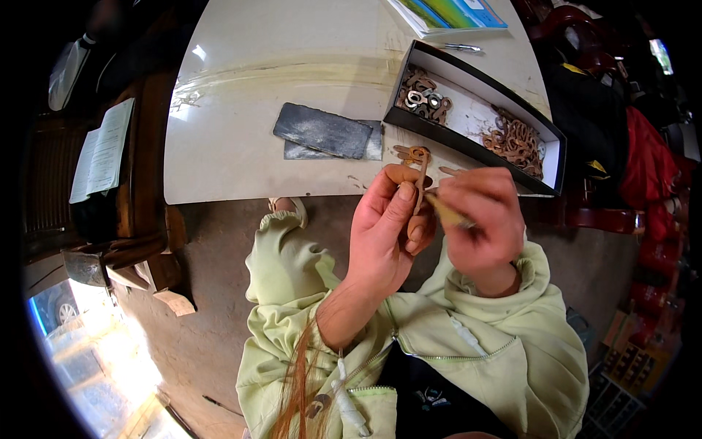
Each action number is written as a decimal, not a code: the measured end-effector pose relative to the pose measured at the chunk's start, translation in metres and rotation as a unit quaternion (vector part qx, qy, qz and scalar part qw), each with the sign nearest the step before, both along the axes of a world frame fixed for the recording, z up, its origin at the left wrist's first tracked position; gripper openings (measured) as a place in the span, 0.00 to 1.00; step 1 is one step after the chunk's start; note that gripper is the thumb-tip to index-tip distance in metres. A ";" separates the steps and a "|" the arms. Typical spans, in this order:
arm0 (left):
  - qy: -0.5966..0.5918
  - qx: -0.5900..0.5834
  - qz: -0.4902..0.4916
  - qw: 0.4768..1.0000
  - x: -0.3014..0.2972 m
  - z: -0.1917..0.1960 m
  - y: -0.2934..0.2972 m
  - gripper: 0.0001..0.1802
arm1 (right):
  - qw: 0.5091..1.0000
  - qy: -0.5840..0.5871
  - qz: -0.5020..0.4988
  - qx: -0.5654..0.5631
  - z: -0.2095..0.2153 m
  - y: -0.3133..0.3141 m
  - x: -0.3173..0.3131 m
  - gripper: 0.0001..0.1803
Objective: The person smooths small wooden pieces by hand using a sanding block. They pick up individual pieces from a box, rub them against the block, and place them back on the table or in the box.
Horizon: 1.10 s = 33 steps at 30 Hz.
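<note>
Close to the table's front edge, my left hand point(384, 227) pinches a rusty ring-ended metal piece point(422, 183) between thumb and fingers, its ring pointing away from me. My right hand point(482, 223), smeared by motion, grips a tan, flat-looking piece point(451, 213) against the metal. Whether that tan piece is abrasive paper or something else cannot be made out. More rusty pieces point(401, 151) lie on the table just beyond my left fingers. A long black box point(433, 132) beyond my right hand holds two heaps: mixed rusty and shiny pieces point(423, 100) at its left, and rusty pieces point(518, 143) at its right.
Two dark grey flat slabs point(322, 130) overlap on the pale table point(227, 139), left of the box. Behind the box lie a silver pen-like tool point(462, 48) and a colourful booklet point(453, 14). Open papers point(102, 154) rest on dark wooden furniture at the left.
</note>
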<state>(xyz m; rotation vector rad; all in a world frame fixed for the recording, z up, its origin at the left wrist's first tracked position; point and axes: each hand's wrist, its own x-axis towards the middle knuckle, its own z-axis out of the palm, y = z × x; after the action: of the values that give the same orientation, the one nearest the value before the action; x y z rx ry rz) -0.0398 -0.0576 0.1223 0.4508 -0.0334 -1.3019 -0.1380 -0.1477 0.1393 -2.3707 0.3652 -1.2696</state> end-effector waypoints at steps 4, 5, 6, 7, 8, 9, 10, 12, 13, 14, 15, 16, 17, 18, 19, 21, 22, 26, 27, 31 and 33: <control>-0.004 0.053 0.022 0.998 0.002 0.006 0.002 0.07 | 0.996 0.029 -0.001 -0.085 -0.002 0.002 0.007 0.26; -0.006 0.031 0.027 0.999 0.002 -0.001 0.003 0.07 | 0.995 0.027 -0.005 -0.091 -0.002 0.002 0.009 0.25; -0.009 0.007 0.031 0.999 0.002 -0.004 0.003 0.06 | 0.995 0.027 -0.009 -0.097 -0.001 0.002 0.009 0.25; -0.018 0.013 0.037 0.999 0.002 -0.005 0.003 0.06 | 0.994 0.028 -0.013 -0.103 -0.001 0.003 0.008 0.24; -0.026 0.019 0.042 0.999 0.001 -0.005 0.002 0.06 | 0.994 0.028 -0.016 -0.109 -0.001 0.004 0.008 0.24; -0.035 0.025 0.048 0.998 0.001 -0.005 0.003 0.05 | 0.993 0.027 -0.020 -0.114 0.000 0.004 0.008 0.24; -0.058 0.027 0.056 0.996 0.001 -0.007 0.003 0.05 | 0.992 0.025 -0.024 -0.120 0.000 0.004 0.009 0.24; -0.104 0.032 0.072 0.991 0.002 -0.010 0.002 0.04 | 0.992 0.024 -0.028 -0.121 0.000 0.004 0.009 0.23; -0.120 0.042 0.080 0.989 0.002 -0.009 0.001 0.04 | 0.992 0.024 -0.028 -0.117 -0.001 0.004 0.009 0.23; -0.136 0.052 0.088 0.986 0.001 -0.007 0.000 0.03 | 0.993 0.023 -0.028 -0.112 -0.002 0.004 0.009 0.23; -0.144 0.051 0.085 0.985 0.001 -0.008 0.000 0.03 | 0.992 0.020 -0.035 -0.117 -0.003 0.004 0.009 0.22; -0.152 0.050 0.083 0.984 0.002 -0.008 0.000 0.03 | 0.992 0.018 -0.042 -0.121 -0.005 0.004 0.009 0.22; -0.151 0.039 0.071 0.985 0.004 -0.012 0.002 0.03 | 0.991 0.014 -0.049 -0.126 -0.007 0.004 0.010 0.22; -0.149 0.027 0.058 0.987 0.005 -0.014 0.004 0.04 | 0.991 0.011 -0.056 -0.118 -0.009 0.000 0.009 0.22; -0.135 0.041 0.053 0.989 0.003 -0.013 0.002 0.04 | 0.992 0.008 -0.064 -0.110 -0.012 -0.006 0.009 0.23; -0.107 0.070 0.043 0.991 0.000 -0.009 -0.001 0.05 | 0.996 0.004 -0.073 -0.046 -0.008 -0.007 0.010 0.20; -0.084 0.069 0.027 0.994 0.001 -0.006 -0.001 0.05 | 0.996 -0.021 -0.062 0.058 -0.009 -0.006 0.011 0.17; -0.018 0.053 -0.013 0.998 0.004 0.001 0.000 0.08 | 0.899 -0.100 0.023 0.427 -0.007 -0.002 0.007 0.09; -0.013 0.050 -0.016 0.999 0.004 0.000 0.001 0.08 | 0.879 -0.114 0.043 0.462 -0.006 -0.001 0.008 0.10; -0.001 0.060 -0.018 0.998 0.004 -0.001 0.000 0.09 | 0.851 -0.123 0.056 0.508 -0.010 0.000 0.008 0.13; -0.003 0.065 -0.016 0.998 0.004 -0.001 0.000 0.09 | 0.852 -0.122 0.038 0.508 -0.012 0.001 0.009 0.13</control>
<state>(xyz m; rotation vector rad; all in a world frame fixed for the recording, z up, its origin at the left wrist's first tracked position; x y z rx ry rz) -0.0361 -0.0577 0.1208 0.5671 0.0386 -1.3395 -0.1295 -0.1465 0.1276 -1.2926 0.6496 -0.9528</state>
